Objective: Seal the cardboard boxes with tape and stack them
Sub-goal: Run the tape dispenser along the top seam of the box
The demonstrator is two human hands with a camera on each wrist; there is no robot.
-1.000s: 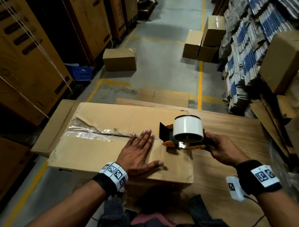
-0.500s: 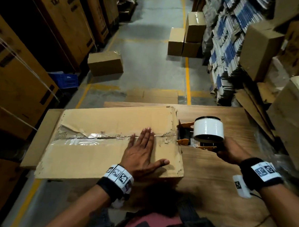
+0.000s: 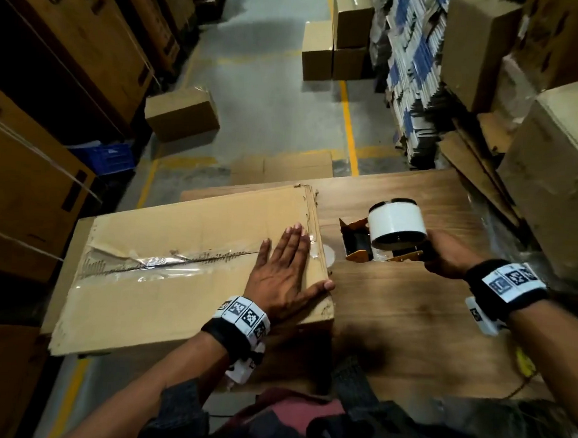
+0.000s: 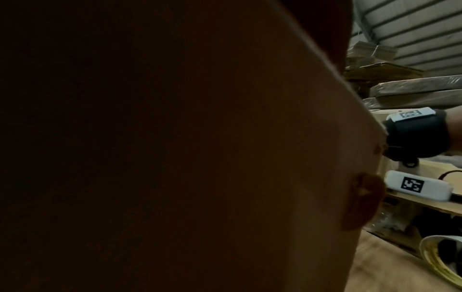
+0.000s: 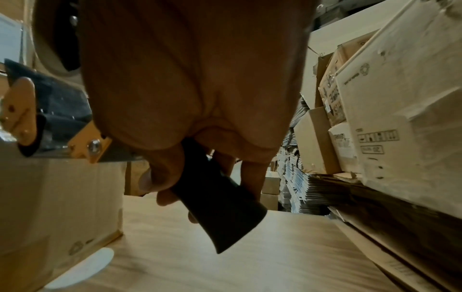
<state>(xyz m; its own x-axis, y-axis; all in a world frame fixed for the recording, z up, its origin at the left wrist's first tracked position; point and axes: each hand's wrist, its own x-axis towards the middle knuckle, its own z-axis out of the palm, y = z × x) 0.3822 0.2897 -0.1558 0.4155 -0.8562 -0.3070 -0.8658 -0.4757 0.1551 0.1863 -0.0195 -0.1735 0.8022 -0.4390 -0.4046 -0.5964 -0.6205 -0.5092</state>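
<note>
A large brown cardboard box (image 3: 167, 246) lies on the wooden table (image 3: 409, 316), with clear tape along its centre seam. My left hand (image 3: 287, 268) rests flat with straight fingers on the box's right end, over the seam. My right hand (image 3: 445, 255) grips the black handle (image 5: 220, 207) of an orange tape dispenser (image 3: 379, 242) carrying a white tape roll (image 3: 396, 228). The dispenser hangs just right of the box's end, over the table. The left wrist view is almost wholly dark; only the right wrist's band (image 4: 420, 136) shows. In the right wrist view the box's side (image 5: 55, 197) stands left of the hand.
Stacked cardboard boxes (image 3: 547, 197) and flat cardboard crowd the table's right side. Tall cartons (image 3: 34, 174) line the left aisle. Loose boxes (image 3: 181, 118) sit on the concrete floor beyond, with a small stack (image 3: 338, 45) farther back. A white round sticker (image 3: 327, 253) lies by the box.
The right hand has drawn the dispenser rightward off the box's end and clear of it. The left hand has slid right along the seam to the box's right edge.
</note>
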